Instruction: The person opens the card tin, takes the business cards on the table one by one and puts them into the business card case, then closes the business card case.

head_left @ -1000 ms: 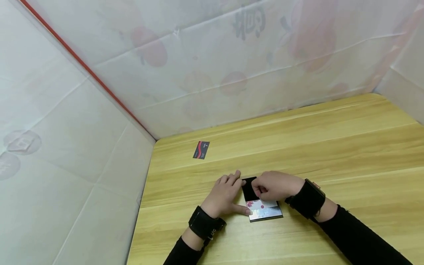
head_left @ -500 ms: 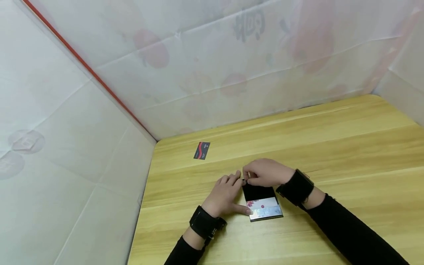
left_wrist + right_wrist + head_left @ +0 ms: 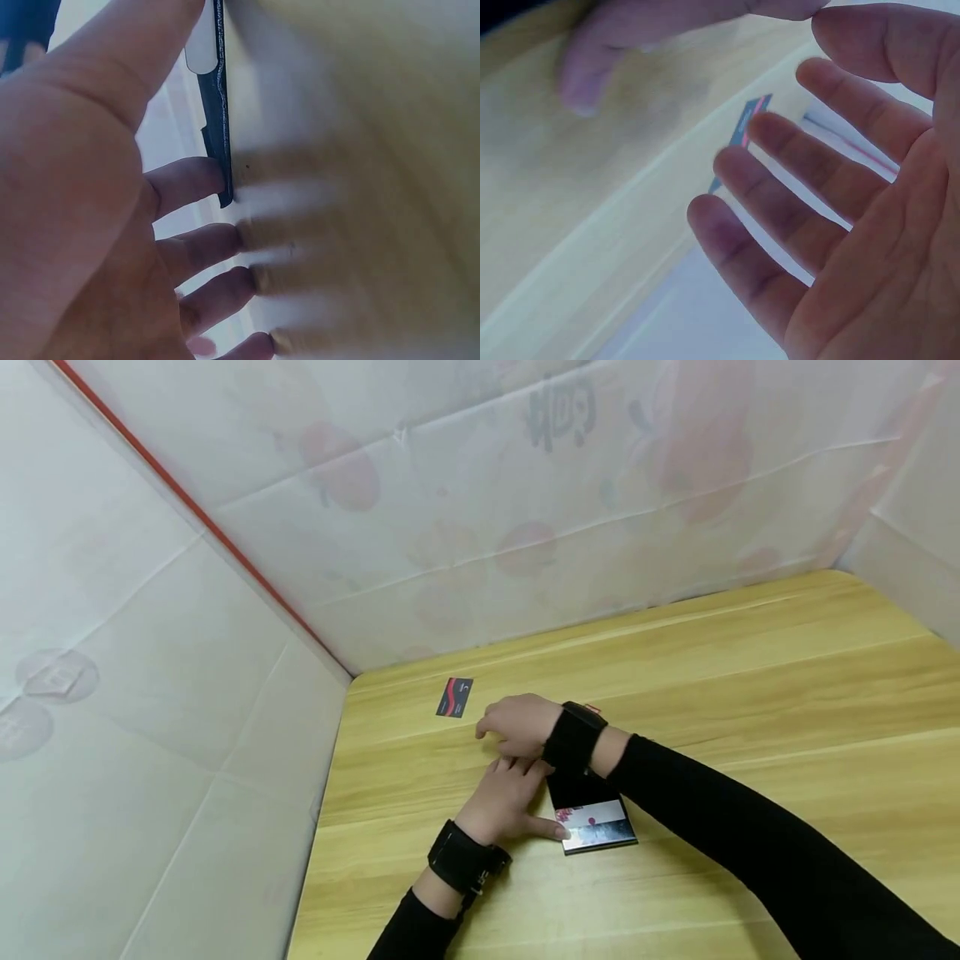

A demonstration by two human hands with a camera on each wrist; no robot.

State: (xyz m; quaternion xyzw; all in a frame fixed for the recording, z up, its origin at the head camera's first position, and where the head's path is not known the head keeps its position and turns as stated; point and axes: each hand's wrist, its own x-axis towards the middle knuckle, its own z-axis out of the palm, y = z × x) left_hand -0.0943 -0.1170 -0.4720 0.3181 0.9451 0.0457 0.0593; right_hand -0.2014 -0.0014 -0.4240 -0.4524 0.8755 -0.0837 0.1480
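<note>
A flat black card holder point(image 3: 579, 791) lies on the table, with a white card point(image 3: 604, 814) printed with pink flowers above its shiny silvery strip point(image 3: 603, 836). My left hand point(image 3: 498, 802) rests spread along the holder's left side, thumb at its lower corner. In the left wrist view, the index finger touches the holder's dark edge point(image 3: 216, 127). My right hand point(image 3: 519, 724) hovers beyond the left fingers, holding nothing, its fingers relaxed and apart in the right wrist view. A dark business card point(image 3: 454, 697) with a red wave lies just beyond it, partly behind the fingers point(image 3: 776, 199) there.
The wood-grain table point(image 3: 750, 693) spreads out to the right. Pale printed fabric walls point(image 3: 450, 527) stand at its back and left edges, with a red strip point(image 3: 202, 518) along their corner. Black bands circle both wrists.
My right hand has moved from over the card holder, past its top edge, toward the business card at the upper left. The left hand has stayed at the holder's side.
</note>
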